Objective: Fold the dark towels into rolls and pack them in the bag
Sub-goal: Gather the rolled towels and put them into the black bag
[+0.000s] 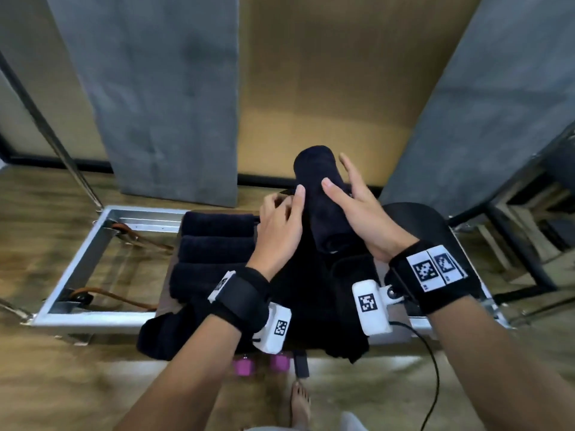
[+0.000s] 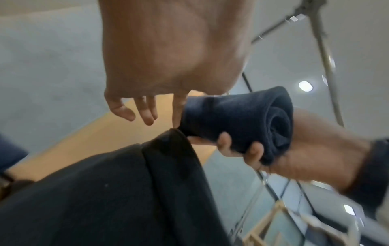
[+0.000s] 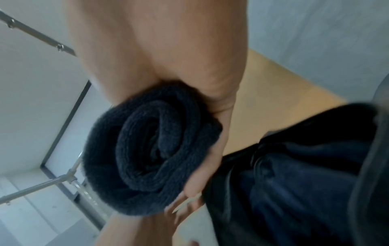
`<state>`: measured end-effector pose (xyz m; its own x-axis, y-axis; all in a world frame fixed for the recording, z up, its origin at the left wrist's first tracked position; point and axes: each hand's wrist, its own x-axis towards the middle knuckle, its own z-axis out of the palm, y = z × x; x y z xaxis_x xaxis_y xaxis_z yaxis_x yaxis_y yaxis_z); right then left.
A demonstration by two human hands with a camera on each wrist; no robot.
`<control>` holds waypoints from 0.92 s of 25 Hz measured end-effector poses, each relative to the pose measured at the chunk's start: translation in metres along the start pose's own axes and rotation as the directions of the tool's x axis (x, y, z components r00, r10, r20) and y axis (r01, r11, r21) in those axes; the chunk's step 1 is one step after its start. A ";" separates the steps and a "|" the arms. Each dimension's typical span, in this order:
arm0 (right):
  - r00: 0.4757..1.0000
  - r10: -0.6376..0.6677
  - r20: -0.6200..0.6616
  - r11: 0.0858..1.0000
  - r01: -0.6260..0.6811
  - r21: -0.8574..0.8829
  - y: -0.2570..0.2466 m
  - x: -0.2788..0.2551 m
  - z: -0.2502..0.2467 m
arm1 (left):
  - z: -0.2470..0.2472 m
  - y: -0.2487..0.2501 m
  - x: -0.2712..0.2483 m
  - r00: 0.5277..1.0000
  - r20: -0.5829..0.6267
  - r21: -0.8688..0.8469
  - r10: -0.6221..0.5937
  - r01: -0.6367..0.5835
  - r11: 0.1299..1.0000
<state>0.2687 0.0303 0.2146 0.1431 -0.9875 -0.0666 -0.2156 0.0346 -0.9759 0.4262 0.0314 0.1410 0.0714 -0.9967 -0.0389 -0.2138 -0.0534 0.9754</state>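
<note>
My right hand (image 1: 354,209) grips a rolled dark towel (image 1: 317,188), holding it tilted above the open black bag (image 1: 308,293). In the right wrist view the roll's spiral end (image 3: 151,149) faces the camera, with my fingers (image 3: 202,174) curled round it. My left hand (image 1: 280,219) hovers beside the roll with its fingers loose. Its index finger (image 2: 179,113) touches the roll's side (image 2: 242,116) just above the bag's rim (image 2: 168,138). Three more rolled towels (image 1: 217,241) lie side by side left of the bag. A loose dark towel (image 1: 165,334) lies at the front left.
A metal frame (image 1: 77,265) lies on the floor to the left. A black round seat (image 1: 417,222) stands right of the bag. Pink dumbbells (image 1: 242,367), a cable (image 1: 432,368) and a bare foot (image 1: 300,402) are near the front. Grey panels (image 1: 161,88) stand behind.
</note>
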 end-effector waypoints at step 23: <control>0.945 0.319 -0.075 0.614 -0.266 -0.743 0.092 0.091 0.020 | 0.037 0.005 0.008 0.968 0.224 0.531 0.116 -0.221 0.818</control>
<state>0.2807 -0.0534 0.1145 -0.0058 -0.9336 -0.3583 -0.8883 0.1693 -0.4269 0.3892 0.0206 0.1376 -0.1738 -0.9844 0.0270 -0.7080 0.1440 0.6913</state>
